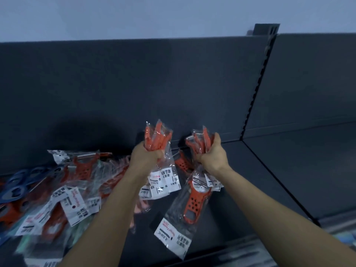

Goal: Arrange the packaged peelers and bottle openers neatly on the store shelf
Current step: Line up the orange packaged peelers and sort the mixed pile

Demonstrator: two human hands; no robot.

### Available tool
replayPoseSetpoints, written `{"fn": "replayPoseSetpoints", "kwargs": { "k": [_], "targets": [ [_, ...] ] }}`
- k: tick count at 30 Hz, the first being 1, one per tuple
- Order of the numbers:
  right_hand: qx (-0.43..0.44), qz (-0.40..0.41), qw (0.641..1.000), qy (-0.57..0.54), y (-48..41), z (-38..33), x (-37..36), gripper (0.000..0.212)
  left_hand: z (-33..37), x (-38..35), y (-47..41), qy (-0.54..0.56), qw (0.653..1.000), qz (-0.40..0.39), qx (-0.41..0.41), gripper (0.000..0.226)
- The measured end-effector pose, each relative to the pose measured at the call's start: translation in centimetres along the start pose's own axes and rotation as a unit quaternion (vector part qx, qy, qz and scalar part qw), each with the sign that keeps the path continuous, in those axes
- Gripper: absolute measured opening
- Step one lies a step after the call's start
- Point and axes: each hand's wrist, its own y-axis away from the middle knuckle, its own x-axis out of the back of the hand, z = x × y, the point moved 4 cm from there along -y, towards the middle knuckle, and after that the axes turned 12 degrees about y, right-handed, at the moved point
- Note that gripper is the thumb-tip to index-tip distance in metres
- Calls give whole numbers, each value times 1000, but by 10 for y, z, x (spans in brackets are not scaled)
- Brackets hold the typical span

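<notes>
As the head camera looks down: two bare arms reach out over a dark store shelf point(269, 180) with a dark back panel point(134, 83).
Left hand point(146, 155): fingers clenched around a bunch of orange packaged peelers point(157, 135), held upright above the shelf, with the white label cards hanging below the fist.
Right hand point(212, 151): fingers curled around a second orange bunch point(200, 140), also held off the shelf.
Dangling pack point(194, 205): one orange peeler in a clear bag hangs low from the right-hand bunch, tilted, its label end near the shelf front.
Loose pile point(77, 180): jumbled orange packs lie overlapping on the shelf to the left.
Blue bottle openers point(17, 182): at the far left edge, partly under the pile.
Risk: the slippery bags could slide from either fist. The dangling pack looks likeliest to drop, since the grip seems to catch only its top.
Risk: setting either bunch down carelessly could push the pile further out of order.
Count: two hands, two held bunches, one dangling pack and one pile. The packs in each bunch and the blue openers are too blurred to count.
</notes>
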Motion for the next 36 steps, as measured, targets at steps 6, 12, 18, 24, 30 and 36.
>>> {"fn": "replayPoseSetpoints", "kwargs": {
  "k": [6,12,18,24,30,36],
  "targets": [
    [19,32,999,-38,-6,15,45,95,5,-48,17,14,996,-83,14,13],
    [41,42,997,-58,-24,47,104,96,-3,-121,20,19,994,-100,38,14],
    [53,45,996,-54,-49,100,193,96,-13,-230,24,65,992,-97,47,17],
    [32,59,997,-44,-76,162,285,97,-25,-346,29,90,987,-123,53,24],
    [-4,82,996,-28,-93,211,341,96,-37,-432,24,89,978,-174,72,22],
    [-27,136,990,8,-104,248,396,94,-48,-509,6,107,968,-214,82,17]
  ]
}}
